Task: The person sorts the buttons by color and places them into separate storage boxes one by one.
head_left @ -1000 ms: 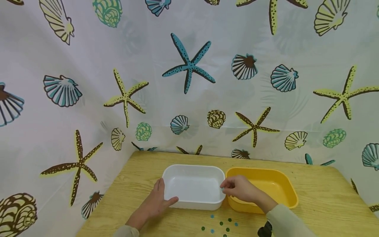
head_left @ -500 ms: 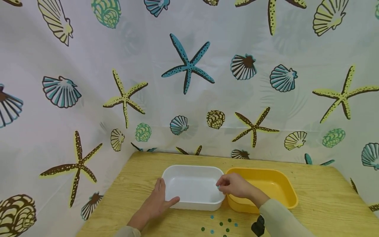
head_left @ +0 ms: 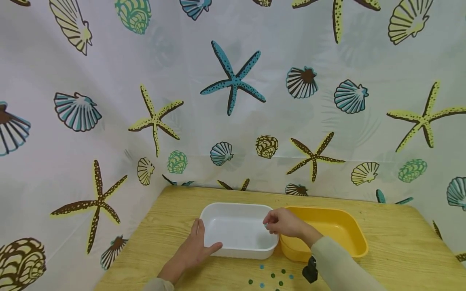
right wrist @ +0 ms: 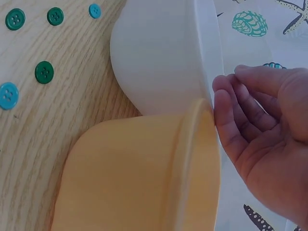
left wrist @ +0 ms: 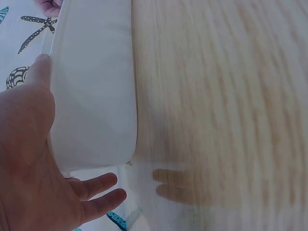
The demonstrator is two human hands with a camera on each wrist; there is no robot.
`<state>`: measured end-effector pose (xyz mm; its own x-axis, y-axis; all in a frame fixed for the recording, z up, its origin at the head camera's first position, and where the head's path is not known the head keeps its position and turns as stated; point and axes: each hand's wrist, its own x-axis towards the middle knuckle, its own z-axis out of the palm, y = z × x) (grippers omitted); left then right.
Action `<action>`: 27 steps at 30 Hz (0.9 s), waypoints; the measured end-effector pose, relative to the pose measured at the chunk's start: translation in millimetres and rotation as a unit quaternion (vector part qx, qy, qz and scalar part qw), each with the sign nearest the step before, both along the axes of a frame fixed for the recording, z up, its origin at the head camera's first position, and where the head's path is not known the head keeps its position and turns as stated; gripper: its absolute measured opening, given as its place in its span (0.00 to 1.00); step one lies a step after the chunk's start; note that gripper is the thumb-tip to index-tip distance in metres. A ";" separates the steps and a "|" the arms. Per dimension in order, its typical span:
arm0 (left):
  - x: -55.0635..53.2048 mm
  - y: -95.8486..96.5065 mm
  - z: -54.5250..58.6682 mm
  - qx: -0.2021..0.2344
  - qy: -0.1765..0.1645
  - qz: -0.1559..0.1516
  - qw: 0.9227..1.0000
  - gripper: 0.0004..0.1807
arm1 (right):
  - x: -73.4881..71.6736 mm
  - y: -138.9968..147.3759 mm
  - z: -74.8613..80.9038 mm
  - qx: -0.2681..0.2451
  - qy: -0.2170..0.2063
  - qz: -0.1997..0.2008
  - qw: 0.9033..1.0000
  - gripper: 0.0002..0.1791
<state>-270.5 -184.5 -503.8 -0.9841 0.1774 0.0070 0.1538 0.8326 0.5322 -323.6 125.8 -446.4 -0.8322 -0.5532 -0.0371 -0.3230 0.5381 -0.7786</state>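
A white plastic tub (head_left: 236, 232) stands on the table, with a yellow tub (head_left: 335, 231) beside it on the right. At the white tub's left end, my left hand (head_left: 193, 248) steadies it: the thumb lies at the front rim and the fairly straight fingers (left wrist: 98, 186) reach around the end. Over the white tub's right side, my right hand (head_left: 285, 223) pinches a small light-blue button (head_left: 265, 225), mostly covered by the fingertips. In the right wrist view the bent fingers (right wrist: 226, 110) hover by the rims of both tubs, and the button cannot be made out.
Several loose buttons lie on the wooden table (head_left: 407, 238) in front of the tubs, among them a green button (right wrist: 44, 72) and a blue button (right wrist: 8, 96). A white curtain (head_left: 233, 133) printed with shells and starfish rises behind the table.
My right hand has moved left and slightly up, from the tubs' adjoining rims to over the white tub's right side, still pinching the button. My left hand has stayed against the white tub.
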 end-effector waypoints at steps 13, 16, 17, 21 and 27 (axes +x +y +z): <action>-0.2 -0.6 -2.2 -0.003 0.005 0.002 1.000 0.62 | -11.0 -4.2 -4.6 -0.006 -0.002 -0.034 0.999 0.05; -1.0 -0.7 -2.5 -0.004 0.006 0.001 1.000 0.62 | -13.7 -4.9 -4.5 -0.010 -0.003 -0.048 0.999 0.05; -1.2 -0.7 -2.3 -0.005 0.006 0.001 1.000 0.62 | -14.5 -4.9 -4.6 -0.012 -0.005 -0.052 0.999 0.05; -1.2 -0.6 -2.0 -0.005 0.005 0.002 1.000 0.63 | -17.4 -4.3 -4.8 -0.018 -0.008 -0.063 0.998 0.06; -1.8 0.2 -3.0 -0.001 -0.001 0.005 1.000 0.63 | -21.7 -4.4 -7.5 -0.021 -0.012 -0.076 0.997 0.06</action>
<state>-272.3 -184.4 -506.8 -0.9860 0.1669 0.0037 0.1434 0.8352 0.5309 -345.2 121.4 -453.9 -0.9061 -0.4215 -0.0374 -0.2211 0.5471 -0.8074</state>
